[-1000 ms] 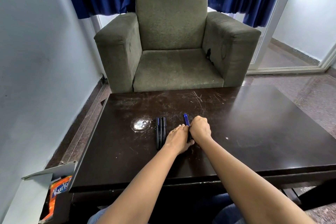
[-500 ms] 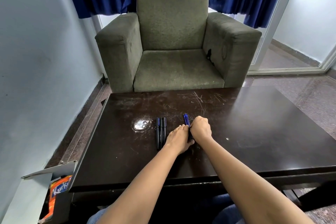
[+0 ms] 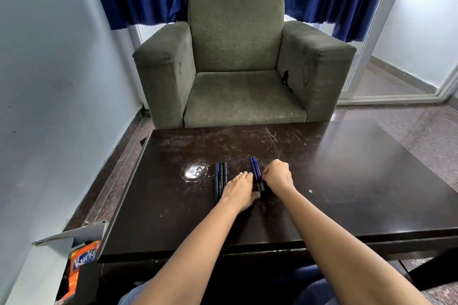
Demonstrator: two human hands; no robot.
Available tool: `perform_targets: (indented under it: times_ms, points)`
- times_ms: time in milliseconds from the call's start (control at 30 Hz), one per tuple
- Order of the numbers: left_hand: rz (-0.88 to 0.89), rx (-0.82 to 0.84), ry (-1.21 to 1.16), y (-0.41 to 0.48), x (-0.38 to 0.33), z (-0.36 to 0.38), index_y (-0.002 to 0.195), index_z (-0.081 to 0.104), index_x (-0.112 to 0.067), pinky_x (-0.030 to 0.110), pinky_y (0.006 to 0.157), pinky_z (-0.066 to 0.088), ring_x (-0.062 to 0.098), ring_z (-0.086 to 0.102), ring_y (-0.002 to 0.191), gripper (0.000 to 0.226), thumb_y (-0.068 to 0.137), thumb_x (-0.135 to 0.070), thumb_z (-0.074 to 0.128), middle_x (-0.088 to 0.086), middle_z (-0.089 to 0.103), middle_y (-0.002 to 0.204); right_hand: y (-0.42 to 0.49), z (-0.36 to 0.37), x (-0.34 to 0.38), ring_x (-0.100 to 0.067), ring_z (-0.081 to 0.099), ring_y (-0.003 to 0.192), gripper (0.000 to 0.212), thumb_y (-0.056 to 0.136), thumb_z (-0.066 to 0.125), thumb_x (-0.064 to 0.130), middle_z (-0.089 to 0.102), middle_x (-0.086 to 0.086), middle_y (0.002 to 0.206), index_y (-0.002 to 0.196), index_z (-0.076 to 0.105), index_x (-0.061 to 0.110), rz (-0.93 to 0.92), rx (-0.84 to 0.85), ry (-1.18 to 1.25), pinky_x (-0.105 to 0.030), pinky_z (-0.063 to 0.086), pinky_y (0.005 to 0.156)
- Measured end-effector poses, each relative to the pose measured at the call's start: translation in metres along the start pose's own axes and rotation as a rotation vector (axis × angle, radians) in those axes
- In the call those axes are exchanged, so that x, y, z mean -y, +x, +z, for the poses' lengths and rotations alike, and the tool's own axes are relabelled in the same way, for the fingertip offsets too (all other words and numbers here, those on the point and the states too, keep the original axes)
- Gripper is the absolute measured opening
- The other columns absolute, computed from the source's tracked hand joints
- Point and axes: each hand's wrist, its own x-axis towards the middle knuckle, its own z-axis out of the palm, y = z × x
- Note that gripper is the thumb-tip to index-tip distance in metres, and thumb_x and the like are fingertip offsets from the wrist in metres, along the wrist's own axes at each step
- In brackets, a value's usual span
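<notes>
A small bunch of blue pens [image 3: 255,172] lies on the dark wooden table [image 3: 347,181], pointing away from me. My right hand [image 3: 278,176] curls its fingers against the bunch from the right. My left hand [image 3: 239,190] lies on the table with its fingertips touching the bunch from the left. A second group of three dark pens [image 3: 220,177] lies side by side just left of my left hand, with nothing touching it. The near ends of the blue pens are hidden between my hands.
A shiny round patch [image 3: 194,172] marks the table left of the dark pens. A green armchair [image 3: 238,69] stands behind the table under blue curtains. A cardboard box with an orange packet [image 3: 81,262] sits on the floor at the table's near left corner.
Almost nothing: both hands stay at the blue pens, my right hand shifting very slightly.
</notes>
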Motion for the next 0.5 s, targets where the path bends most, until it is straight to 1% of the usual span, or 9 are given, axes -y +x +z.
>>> perform_targets:
  times_ms: [233, 400, 500]
  points:
    - [-0.012, 0.011, 0.002, 0.0048, -0.0043, 0.0015, 0.146, 0.029, -0.004, 0.035, 0.119, 0.022, 0.025, 0.023, 0.145, 0.067, 0.093, -0.036, 0.055, 0.014, 0.029, 0.155, 0.0035, 0.0034, -0.0022, -0.033, 0.068, 0.089, 0.014, 0.081, 0.064, 0.003, 0.069, -0.015, 0.099, 0.092, 0.072, 0.005, -0.032, 0.012, 0.049, -0.041, 0.058, 0.078]
    - [-0.023, 0.002, -0.014, 0.0079, -0.0066, 0.0021, 0.144, 0.034, -0.006, 0.037, 0.117, 0.024, 0.025, 0.025, 0.144, 0.06, 0.096, -0.04, 0.047, 0.014, 0.033, 0.152, 0.0047, 0.0042, -0.002, -0.034, 0.068, 0.092, 0.016, 0.081, 0.063, 0.002, 0.068, -0.016, 0.102, 0.094, 0.072, 0.006, -0.036, 0.012, 0.05, -0.04, 0.058, 0.078]
    - [-0.026, 0.015, 0.001, 0.0095, -0.0055, 0.0029, 0.146, 0.031, -0.008, 0.038, 0.116, 0.024, 0.026, 0.024, 0.145, 0.06, 0.097, -0.041, 0.042, 0.014, 0.031, 0.154, 0.0053, 0.0045, -0.0018, -0.033, 0.068, 0.091, 0.017, 0.081, 0.064, 0.001, 0.068, -0.015, 0.101, 0.095, 0.073, 0.006, -0.033, 0.011, 0.053, -0.038, 0.058, 0.076]
